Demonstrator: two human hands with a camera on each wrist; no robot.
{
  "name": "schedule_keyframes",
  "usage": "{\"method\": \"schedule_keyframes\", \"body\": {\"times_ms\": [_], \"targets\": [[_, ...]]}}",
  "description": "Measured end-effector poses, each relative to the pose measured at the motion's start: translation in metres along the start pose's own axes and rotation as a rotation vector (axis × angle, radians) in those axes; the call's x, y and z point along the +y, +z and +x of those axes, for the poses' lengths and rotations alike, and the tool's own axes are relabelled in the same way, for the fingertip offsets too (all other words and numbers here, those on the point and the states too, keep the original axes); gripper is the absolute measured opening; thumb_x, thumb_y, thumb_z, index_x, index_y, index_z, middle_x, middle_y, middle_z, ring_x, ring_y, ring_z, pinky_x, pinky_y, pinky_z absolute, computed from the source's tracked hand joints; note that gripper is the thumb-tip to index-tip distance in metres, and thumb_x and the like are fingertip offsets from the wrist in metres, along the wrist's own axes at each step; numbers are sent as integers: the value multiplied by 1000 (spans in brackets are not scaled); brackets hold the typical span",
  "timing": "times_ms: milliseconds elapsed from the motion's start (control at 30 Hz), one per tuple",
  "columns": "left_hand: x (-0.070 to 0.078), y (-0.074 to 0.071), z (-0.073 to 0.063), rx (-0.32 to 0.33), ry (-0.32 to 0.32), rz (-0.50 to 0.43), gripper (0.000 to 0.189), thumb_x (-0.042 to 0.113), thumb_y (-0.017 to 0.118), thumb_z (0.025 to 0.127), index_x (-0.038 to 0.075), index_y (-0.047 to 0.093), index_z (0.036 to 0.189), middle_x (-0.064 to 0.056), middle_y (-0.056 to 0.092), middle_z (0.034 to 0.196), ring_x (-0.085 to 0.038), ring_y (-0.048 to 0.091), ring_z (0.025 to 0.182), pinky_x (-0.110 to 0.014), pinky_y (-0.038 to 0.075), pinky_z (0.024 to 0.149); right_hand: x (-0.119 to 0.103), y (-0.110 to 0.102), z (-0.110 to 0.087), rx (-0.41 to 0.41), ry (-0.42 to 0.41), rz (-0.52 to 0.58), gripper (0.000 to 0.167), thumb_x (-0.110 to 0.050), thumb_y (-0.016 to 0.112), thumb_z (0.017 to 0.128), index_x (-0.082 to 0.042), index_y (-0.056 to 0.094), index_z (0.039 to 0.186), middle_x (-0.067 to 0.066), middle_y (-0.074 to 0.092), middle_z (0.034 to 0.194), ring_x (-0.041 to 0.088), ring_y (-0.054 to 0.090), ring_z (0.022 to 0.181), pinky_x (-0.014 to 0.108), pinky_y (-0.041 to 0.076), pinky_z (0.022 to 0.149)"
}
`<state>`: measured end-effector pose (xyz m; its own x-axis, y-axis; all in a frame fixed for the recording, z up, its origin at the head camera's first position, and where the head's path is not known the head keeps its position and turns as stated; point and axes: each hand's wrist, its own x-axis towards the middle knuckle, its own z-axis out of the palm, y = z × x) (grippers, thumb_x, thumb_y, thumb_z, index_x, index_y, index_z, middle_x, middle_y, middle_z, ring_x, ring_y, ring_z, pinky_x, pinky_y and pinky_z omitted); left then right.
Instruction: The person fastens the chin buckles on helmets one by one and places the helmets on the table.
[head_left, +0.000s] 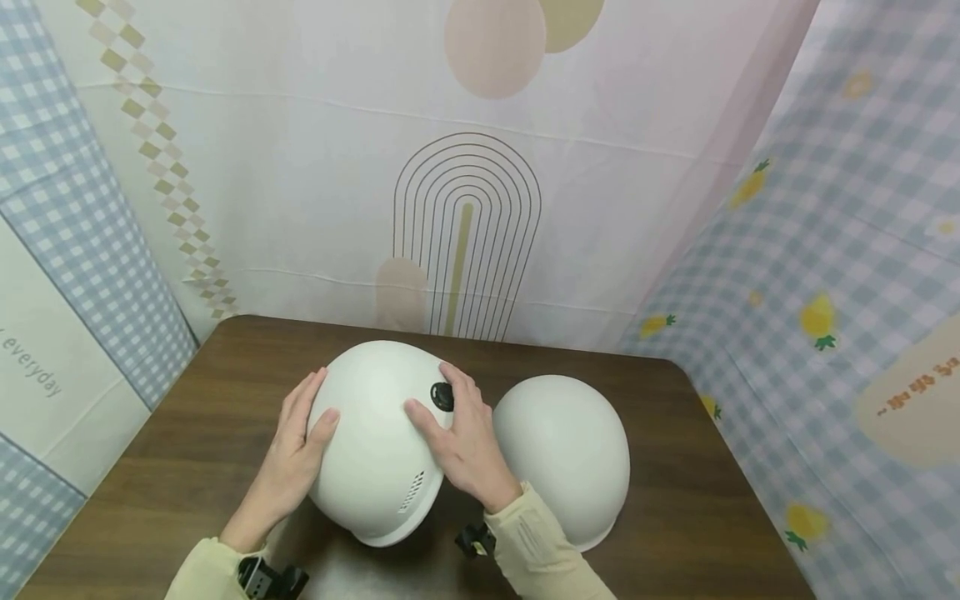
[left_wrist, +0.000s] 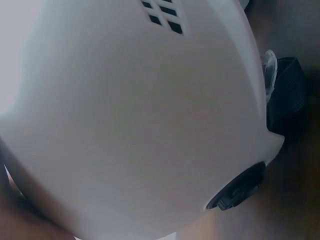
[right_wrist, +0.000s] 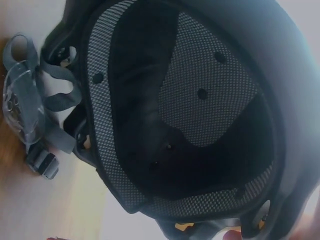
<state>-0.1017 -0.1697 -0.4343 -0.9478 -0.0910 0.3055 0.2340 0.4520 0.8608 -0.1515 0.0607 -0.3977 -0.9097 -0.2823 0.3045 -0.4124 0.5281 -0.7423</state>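
A white helmet (head_left: 367, 433) is held tilted over the front of the table, between two hands. My left hand (head_left: 296, 446) grips its left side, thumb toward me and fingers along the far side. On the other side, my right hand (head_left: 465, 442) holds the shell, thumb and fingers spread on either side of a round black knob (head_left: 442, 397). Slanted vent slots (head_left: 412, 492) face me near the lower rim. In the right wrist view the helmet's underside shows mesh padding (right_wrist: 200, 75) and a hanging grey chin strap (right_wrist: 35, 110).
Just right of my right hand, a second white dome (head_left: 566, 458) rests on the brown wooden table (head_left: 675, 467), rounded side up. A patterned cloth (head_left: 315, 208) hangs behind the table, and checked cloths (head_left: 840, 233) hang at both sides.
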Motion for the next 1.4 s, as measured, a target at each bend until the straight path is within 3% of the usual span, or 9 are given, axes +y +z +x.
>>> {"method": "schedule_keyframes", "body": {"times_ms": [200,500,633,833,967,1133,1200,1300,1400], "targets": [[-2,2,-2,-3,-7,-29,58,28,44,103,20,21,156,-15,14,157,-45,23,137,-77,25,93,-3,-3,2,-11,-10,1,75,-62,54,90,-16,41,146,1,43,144,23,40,127,52,31,104],[-5,2,-5,3,-18,-56,57,28,41,104,19,20,156,-14,13,157,-43,23,138,-75,24,96,-4,-7,5,-38,-4,67,71,-61,59,88,-22,45,145,-5,43,146,20,47,125,44,41,100],[-5,3,-6,5,-14,-66,56,28,40,104,25,19,156,-12,13,157,-41,23,138,-73,24,98,-5,-7,5,-49,44,121,77,-61,62,86,-20,39,148,-2,43,145,18,51,119,41,45,96],[-6,5,-10,21,-25,-77,56,29,40,104,27,18,156,-11,14,157,-40,24,138,-73,23,98,-7,-4,3,-26,187,136,94,-66,65,80,-19,27,152,5,32,150,22,47,122,46,38,102],[-5,5,-10,32,-21,-75,57,28,41,104,24,18,156,-12,14,157,-39,23,138,-72,23,98,-8,-3,4,-29,215,148,95,-66,66,79,-15,29,151,7,40,143,22,48,117,47,41,100],[8,-7,-1,16,-15,34,60,31,47,102,3,26,151,-20,20,155,-45,24,138,-71,25,99,-8,-5,6,-48,210,148,85,-66,68,77,-18,41,142,2,52,119,18,51,106,39,47,88],[17,-12,7,-10,-10,95,64,34,49,101,1,25,150,-21,20,155,-47,24,138,-71,26,99,-9,-6,7,-54,210,158,81,-65,70,76,-20,42,138,2,53,111,17,53,101,36,50,83],[27,-13,19,-58,15,155,69,39,51,100,11,20,154,-17,17,158,-44,21,141,-72,25,100,-11,-6,6,-59,211,176,79,-64,71,76,-20,43,136,2,53,109,17,55,97,34,51,78],[28,-7,23,-77,41,166,67,40,52,99,24,19,156,-12,16,160,-40,17,143,-73,22,100,-12,-5,3,-62,212,191,78,-62,72,76,-21,43,135,2,53,109,16,57,95,32,52,75]]}}
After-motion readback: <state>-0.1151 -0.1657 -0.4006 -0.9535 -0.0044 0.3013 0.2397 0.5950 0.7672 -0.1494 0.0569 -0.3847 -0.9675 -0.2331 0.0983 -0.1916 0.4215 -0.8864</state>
